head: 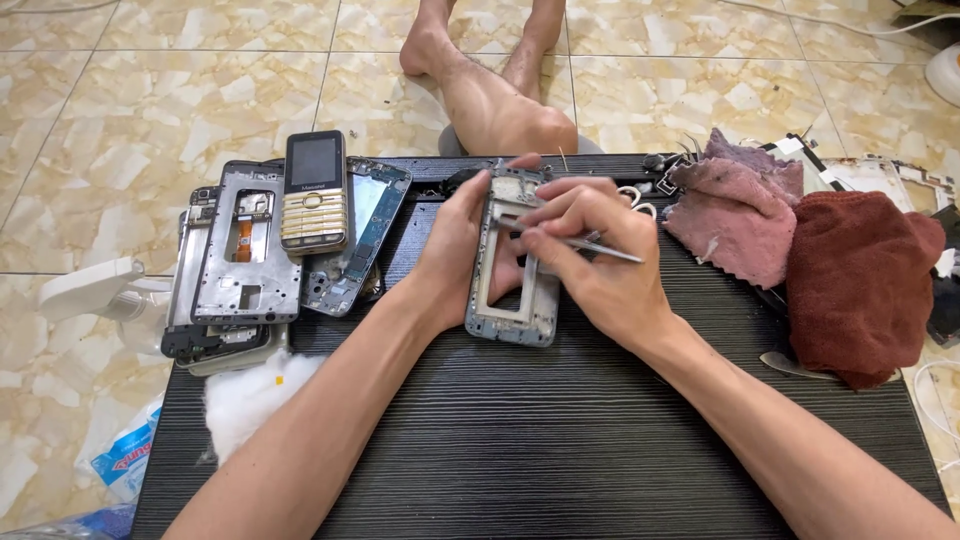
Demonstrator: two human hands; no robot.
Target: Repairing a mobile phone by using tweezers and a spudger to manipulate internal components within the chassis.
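Observation:
My left hand (455, 250) grips a grey metal phone frame (510, 310), holding it tilted over the middle of the black table (560, 440). My right hand (590, 255) rests against the frame's upper right side and pinches silver tweezers (600, 247). The tweezer tips point left into the top part of the frame; their exact contact point is hidden by my fingers.
A stack of phone frames (240, 260) and a gold keypad phone (314, 192) lie at the table's left. White cotton (245, 395) sits below them. Pink cloth (735, 210) and dark red cloth (860, 285) lie right. My bare feet (480, 70) rest on the tiled floor.

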